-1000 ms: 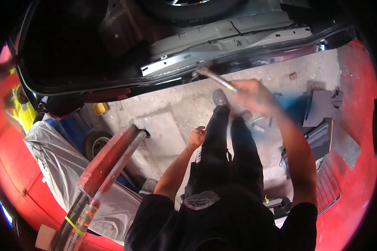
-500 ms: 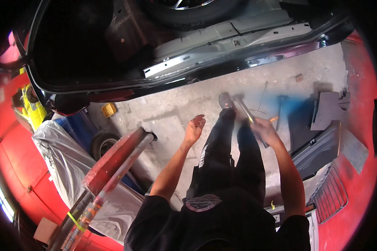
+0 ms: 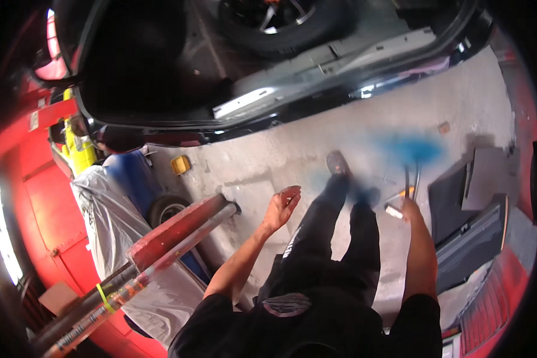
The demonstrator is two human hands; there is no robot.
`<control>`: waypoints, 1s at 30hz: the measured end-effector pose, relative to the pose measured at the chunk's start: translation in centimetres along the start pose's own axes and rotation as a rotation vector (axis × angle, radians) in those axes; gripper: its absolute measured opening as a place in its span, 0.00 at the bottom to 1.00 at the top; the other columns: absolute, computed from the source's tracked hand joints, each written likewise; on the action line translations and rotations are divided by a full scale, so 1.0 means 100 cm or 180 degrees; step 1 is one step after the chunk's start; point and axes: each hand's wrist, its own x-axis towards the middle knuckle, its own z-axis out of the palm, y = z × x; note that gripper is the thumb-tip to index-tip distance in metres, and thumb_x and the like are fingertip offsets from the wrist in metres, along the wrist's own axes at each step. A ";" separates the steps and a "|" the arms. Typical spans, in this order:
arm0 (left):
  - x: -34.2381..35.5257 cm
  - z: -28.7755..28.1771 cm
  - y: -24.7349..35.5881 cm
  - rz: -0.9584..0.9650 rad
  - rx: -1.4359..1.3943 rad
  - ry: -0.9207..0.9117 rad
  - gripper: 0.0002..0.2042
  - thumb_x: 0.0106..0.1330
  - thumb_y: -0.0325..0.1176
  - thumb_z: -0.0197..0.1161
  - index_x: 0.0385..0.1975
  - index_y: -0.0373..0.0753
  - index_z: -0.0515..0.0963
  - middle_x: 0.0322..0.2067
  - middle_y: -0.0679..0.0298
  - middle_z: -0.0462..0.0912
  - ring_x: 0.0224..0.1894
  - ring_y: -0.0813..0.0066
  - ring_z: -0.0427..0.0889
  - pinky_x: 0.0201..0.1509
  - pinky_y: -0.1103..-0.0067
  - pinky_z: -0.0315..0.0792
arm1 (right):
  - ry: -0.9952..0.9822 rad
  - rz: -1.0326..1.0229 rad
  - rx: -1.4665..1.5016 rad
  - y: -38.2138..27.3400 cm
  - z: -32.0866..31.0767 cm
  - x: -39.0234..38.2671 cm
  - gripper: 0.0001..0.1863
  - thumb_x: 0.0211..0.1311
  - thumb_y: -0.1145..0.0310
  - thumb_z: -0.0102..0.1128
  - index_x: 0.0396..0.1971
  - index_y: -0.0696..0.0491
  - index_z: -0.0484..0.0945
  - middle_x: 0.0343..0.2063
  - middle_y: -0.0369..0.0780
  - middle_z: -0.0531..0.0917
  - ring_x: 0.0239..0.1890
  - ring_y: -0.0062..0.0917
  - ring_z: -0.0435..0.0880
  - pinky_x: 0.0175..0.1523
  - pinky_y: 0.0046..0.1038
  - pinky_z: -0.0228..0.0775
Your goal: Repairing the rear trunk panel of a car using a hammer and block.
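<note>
My left hand (image 3: 283, 207) hangs above the concrete floor (image 3: 262, 155), left of my legs, its fingers curled; whatever they might hold is too small to make out. At the right of my legs my right hand (image 3: 408, 209) is closed on a long dark tool handle (image 3: 408, 179), whose far end is lost in a blue blur. A small tool with white and orange parts (image 3: 392, 210) shows beside that hand. Above my feet stretches a black car body (image 3: 268, 125) with an open compartment holding a wheel (image 3: 271, 33).
Left are a red beam with metal tubes (image 3: 173, 227), a grey cover (image 3: 104, 212), a blue object (image 3: 128, 176), a loose tyre (image 3: 155, 212) and a yellow tray (image 3: 179, 164). Right are flat dark panels (image 3: 459, 227), a grey sheet (image 3: 483, 178) and red bodywork (image 3: 516, 274).
My right hand has dropped from near the car's edge, where it held a hammer, to beside my right leg. My left hand shifted slightly, and the whole view has moved.
</note>
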 end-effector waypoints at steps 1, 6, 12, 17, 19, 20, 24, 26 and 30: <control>0.000 -0.006 0.025 0.0321 0.0026 0.0089 0.17 0.76 0.36 0.61 0.56 0.32 0.80 0.53 0.50 0.85 0.54 0.63 0.85 0.55 0.71 0.78 | 0.0050 -0.0779 -0.1264 0.038 -0.006 -0.014 0.16 0.67 0.73 0.52 0.52 0.59 0.76 0.25 0.52 0.86 0.22 0.43 0.88 0.23 0.44 0.79; -0.044 -0.094 0.204 0.1783 0.0661 0.1214 0.13 0.71 0.27 0.63 0.53 0.33 0.81 0.52 0.48 0.85 0.55 0.56 0.84 0.58 0.70 0.77 | 0.0499 -0.1777 -0.0613 0.095 0.037 -0.059 0.08 0.59 0.71 0.66 0.38 0.54 0.82 0.18 0.45 0.84 0.16 0.34 0.84 0.19 0.38 0.77; -0.190 -0.250 0.460 0.4944 0.1743 0.3660 0.16 0.58 0.16 0.65 0.47 0.33 0.82 0.51 0.49 0.83 0.55 0.47 0.81 0.59 0.64 0.76 | -0.0124 -0.2390 0.0388 0.042 0.039 -0.162 0.19 0.59 0.76 0.64 0.52 0.60 0.80 0.35 0.48 0.88 0.26 0.37 0.89 0.32 0.39 0.84; -0.313 -0.382 0.643 0.6010 0.2228 0.5710 0.18 0.69 0.32 0.62 0.56 0.31 0.78 0.59 0.43 0.78 0.67 0.47 0.72 0.70 0.64 0.66 | 0.0217 -0.1912 0.0913 -0.010 -0.027 -0.267 0.28 0.60 0.79 0.58 0.63 0.63 0.71 0.31 0.53 0.86 0.21 0.39 0.87 0.22 0.36 0.83; -0.319 -0.442 0.702 0.5833 0.1942 0.5993 0.20 0.70 0.34 0.62 0.59 0.31 0.76 0.58 0.40 0.78 0.67 0.44 0.72 0.72 0.60 0.64 | 0.0699 -0.2179 0.1466 0.015 -0.030 -0.242 0.26 0.62 0.80 0.53 0.62 0.65 0.72 0.29 0.53 0.86 0.21 0.37 0.88 0.21 0.34 0.82; -0.345 -0.482 0.721 0.5491 0.2309 0.6213 0.22 0.71 0.37 0.61 0.60 0.31 0.76 0.59 0.40 0.77 0.67 0.43 0.71 0.72 0.58 0.63 | 0.0755 -0.2508 0.1297 -0.007 -0.041 -0.245 0.23 0.64 0.80 0.50 0.60 0.65 0.73 0.29 0.53 0.86 0.21 0.38 0.88 0.20 0.34 0.82; -0.318 -0.553 0.785 0.3798 0.2338 0.5441 0.27 0.73 0.48 0.56 0.64 0.36 0.74 0.64 0.41 0.74 0.69 0.42 0.69 0.73 0.55 0.61 | 0.0675 -0.2230 0.2502 0.044 -0.025 -0.230 0.27 0.63 0.65 0.62 0.61 0.61 0.73 0.32 0.53 0.87 0.23 0.43 0.87 0.24 0.43 0.82; -0.290 -0.621 0.779 0.4048 0.2056 0.4843 0.28 0.74 0.50 0.55 0.69 0.41 0.71 0.68 0.46 0.71 0.72 0.44 0.66 0.73 0.45 0.58 | 0.0000 -0.2536 0.3302 0.062 -0.024 -0.201 0.28 0.65 0.63 0.64 0.62 0.60 0.73 0.32 0.52 0.86 0.25 0.40 0.86 0.24 0.43 0.82; -0.296 -0.562 0.774 0.2825 0.2346 0.5821 0.29 0.68 0.45 0.61 0.66 0.37 0.72 0.66 0.47 0.71 0.72 0.42 0.64 0.73 0.41 0.54 | 0.0218 -0.2205 0.3463 0.074 0.011 -0.233 0.20 0.61 0.73 0.64 0.53 0.61 0.79 0.30 0.47 0.86 0.26 0.29 0.87 0.24 0.31 0.81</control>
